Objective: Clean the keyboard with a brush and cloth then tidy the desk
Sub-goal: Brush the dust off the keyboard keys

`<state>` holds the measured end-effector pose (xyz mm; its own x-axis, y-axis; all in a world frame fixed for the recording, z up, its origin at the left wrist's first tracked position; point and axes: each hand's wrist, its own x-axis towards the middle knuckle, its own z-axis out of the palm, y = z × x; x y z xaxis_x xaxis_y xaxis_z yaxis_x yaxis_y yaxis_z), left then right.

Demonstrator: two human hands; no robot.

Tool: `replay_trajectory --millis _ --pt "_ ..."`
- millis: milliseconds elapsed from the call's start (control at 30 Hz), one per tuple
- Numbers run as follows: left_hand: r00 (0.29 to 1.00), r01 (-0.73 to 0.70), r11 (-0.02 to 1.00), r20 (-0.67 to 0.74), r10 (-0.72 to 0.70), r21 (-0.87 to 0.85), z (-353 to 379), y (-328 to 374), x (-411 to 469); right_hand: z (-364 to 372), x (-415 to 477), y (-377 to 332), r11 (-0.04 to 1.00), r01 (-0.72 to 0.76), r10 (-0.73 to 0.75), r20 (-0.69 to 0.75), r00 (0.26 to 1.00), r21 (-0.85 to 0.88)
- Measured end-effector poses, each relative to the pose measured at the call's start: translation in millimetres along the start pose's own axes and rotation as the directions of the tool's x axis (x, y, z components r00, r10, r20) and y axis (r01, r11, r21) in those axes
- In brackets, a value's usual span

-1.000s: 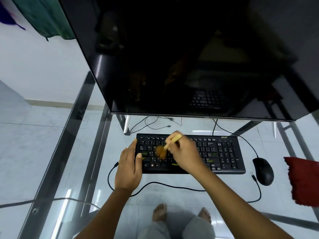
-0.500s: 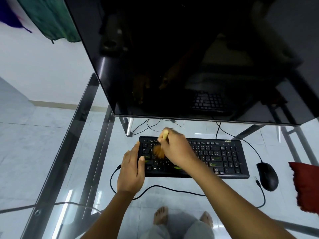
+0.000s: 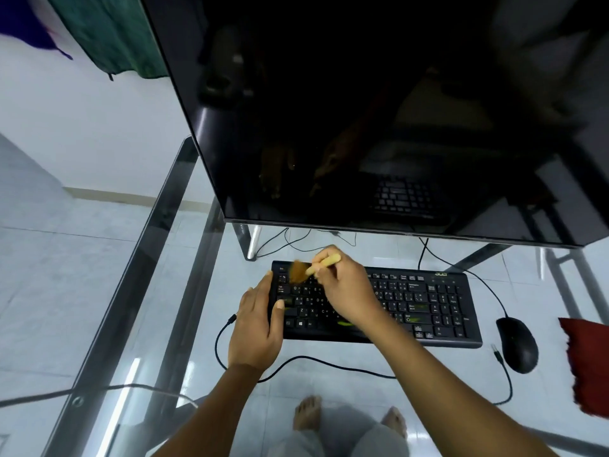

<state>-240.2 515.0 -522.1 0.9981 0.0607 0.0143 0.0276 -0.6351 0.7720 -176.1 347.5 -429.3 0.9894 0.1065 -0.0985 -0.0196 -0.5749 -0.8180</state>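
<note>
Brown bristles of the brush (image 3: 299,271) now sit on the far left corner of the keyboard (image 3: 428,305), over the top row of keys, and they look blurred, so we judge that a stroke is in progress. In the head view, our right hand (image 3: 346,291) is closed around the pale handle and holds it low and slanted. Our left hand (image 3: 258,324) lies flat on the left end of the keyboard, fingers together, gripping nothing, only steadying it on the glass desk (image 3: 164,258).

Compared with half a second ago, the brush has moved from the middle rows of letters to the far row, and the handle, which stood more upright, is tilted to the right. The left hand has stayed in the same place. We judge that the brushing step continues on the left part; the right part remains to be done. The red cloth (image 3: 590,364) waits untouched at the right edge, beyond the mouse (image 3: 517,344).
</note>
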Motion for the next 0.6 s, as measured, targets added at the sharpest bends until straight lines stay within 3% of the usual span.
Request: replay_trajectory --millis 67,100,167,200,267,333,367,433,467,500,600 --pt "1.0 0.005 1.0 0.009 -0.005 -0.005 0.4 1.0 0.1 -8.6 -0.9 2.4 0.999 0.025 -0.02 -0.173 0.985 0.025" --pt "1.0 0.01 1.0 0.012 -0.01 -0.005 0.4 1.4 0.6 -11.4 -2.8 3.5 0.996 0.01 0.005 -0.157 0.988 0.091" --pt "1.0 0.02 1.0 0.016 -0.02 -0.006 0.5 0.9 1.3 -12.3 -9.2 6.5 0.989 -0.062 0.049 0.094 0.994 0.136" --pt "1.0 0.024 1.0 0.017 -0.024 -0.007 0.3 0.1 1.1 -13.6 -13.0 9.2 0.997 -0.052 0.042 0.153 0.987 0.062" --pt "0.999 0.033 0.999 0.02 -0.033 -0.008 0.0 0.3 -0.1 -18.6 -17.6 18.2 0.999 0.022 -0.022 0.003 1.0 -0.046" --pt "0.999 0.038 0.999 0.023 -0.037 -0.011 -0.7 3.1 -0.4 -21.9 -27.8 19.0 0.997 0.069 -0.071 -0.163 0.984 -0.017" --pt "0.999 0.036 0.999 0.025 -0.035 -0.01 -1.0 3.5 0.2 -20.0 -34.3 18.0 0.996 0.063 -0.055 -0.118 0.992 0.065" --pt "0.999 0.028 1.0 0.027 -0.028 -0.002 -1.1 2.1 0.6 -10.7 -47.6 15.0 0.984 -0.021 -0.008 0.16 0.987 0.179" --pt "0.999 0.029 1.0 0.027 -0.029 0.001 -1.1 0.9 0.2 -9.0 -51.9 15.4 0.989 -0.04 0.007 0.232 0.973 0.141" --pt "0.999 0.034 0.999 0.029 -0.034 0.001 -1.2 -0.3 -0.4 -9.4 -51.4 20.6 0.99 -0.044 0.016 0.203 0.979 0.134" --pt "0.998 0.038 0.999 0.042 -0.038 0.005 -0.8 2.8 0.2 -27.9 -43.4 26.2 0.995 -0.048 0.062 -0.154 0.986 0.09"
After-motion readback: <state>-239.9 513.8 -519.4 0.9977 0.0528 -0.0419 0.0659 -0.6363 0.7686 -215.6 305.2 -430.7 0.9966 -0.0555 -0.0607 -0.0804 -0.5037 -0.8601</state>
